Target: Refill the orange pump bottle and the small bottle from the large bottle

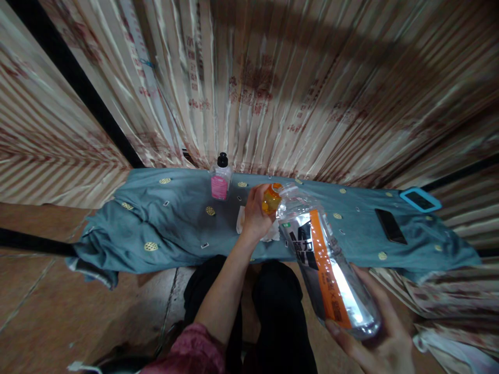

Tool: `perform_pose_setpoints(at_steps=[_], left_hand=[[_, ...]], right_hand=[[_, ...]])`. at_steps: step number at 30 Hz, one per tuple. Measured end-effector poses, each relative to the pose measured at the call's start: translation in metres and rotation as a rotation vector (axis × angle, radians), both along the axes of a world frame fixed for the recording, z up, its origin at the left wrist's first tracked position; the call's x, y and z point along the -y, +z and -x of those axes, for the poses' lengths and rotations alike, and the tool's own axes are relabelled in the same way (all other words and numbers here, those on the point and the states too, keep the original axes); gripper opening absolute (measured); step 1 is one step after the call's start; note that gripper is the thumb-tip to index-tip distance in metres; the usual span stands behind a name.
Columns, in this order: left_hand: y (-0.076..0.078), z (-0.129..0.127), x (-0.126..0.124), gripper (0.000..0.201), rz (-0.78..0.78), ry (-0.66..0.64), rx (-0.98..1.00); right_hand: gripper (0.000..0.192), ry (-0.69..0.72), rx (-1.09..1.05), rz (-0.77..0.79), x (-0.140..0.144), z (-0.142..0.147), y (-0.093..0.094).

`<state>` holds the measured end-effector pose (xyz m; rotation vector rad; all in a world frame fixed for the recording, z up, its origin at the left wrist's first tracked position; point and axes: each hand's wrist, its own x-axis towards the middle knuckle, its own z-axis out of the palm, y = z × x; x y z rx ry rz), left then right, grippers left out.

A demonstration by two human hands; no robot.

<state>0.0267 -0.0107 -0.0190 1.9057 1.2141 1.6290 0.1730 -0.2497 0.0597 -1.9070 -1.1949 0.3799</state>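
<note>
Grasped around its lower end by the right hand (pixel 384 335) is a large clear plastic bottle (pixel 329 270) with a silver, black and orange label; it is held tilted above the front edge of a blue-green cloth (pixel 183 223) printed with yellow pineapples, its neck directed toward the left hand. By the left hand (pixel 255 213), a small translucent orange plastic piece (pixel 270 200) is gripped in curled fingers, right at the neck of the bottle; whether the two are joined cannot be told. Beneath the left hand, crumpled white paper (pixel 240 221) is partly hidden on the cloth. To the left, a small clear bottle with a pink label and black cap (pixel 221 183) is stood upright near the far edge. Toward the right end, a flat black phone (pixel 391 226) is laid near a blue-framed rectangular device (pixel 421 200). Behind the cloth, a pleated beige curtain printed in red (pixel 249 93) is hung.
</note>
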Motion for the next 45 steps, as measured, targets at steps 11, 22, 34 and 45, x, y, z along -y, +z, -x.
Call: perform_pose_setpoints(at_steps=[11, 22, 34, 45], left_hand=[[-0.0010, -0.0001, -0.0002, 0.056, -0.021, -0.009, 0.014], [-0.0011, -0.0005, -0.0005, 0.055, 0.005, 0.008, -0.004], [-0.0033, -0.0015, -0.0010, 0.053, -0.031, -0.004, 0.049], [-0.0012, -0.0012, 0.0014, 0.055, -0.019, -0.011, 0.031]], right_hand=[[0.084, 0.003, 0.032, -0.013, 0.0000, -0.0013, -0.0001], [0.080, 0.015, 0.032, -0.020, 0.0007, -0.0037, 0.0003], [0.080, -0.001, 0.027, -0.028, -0.0002, 0.0002, 0.0052], [0.077, 0.007, 0.118, -0.033, 0.0014, -0.0028, 0.0056]])
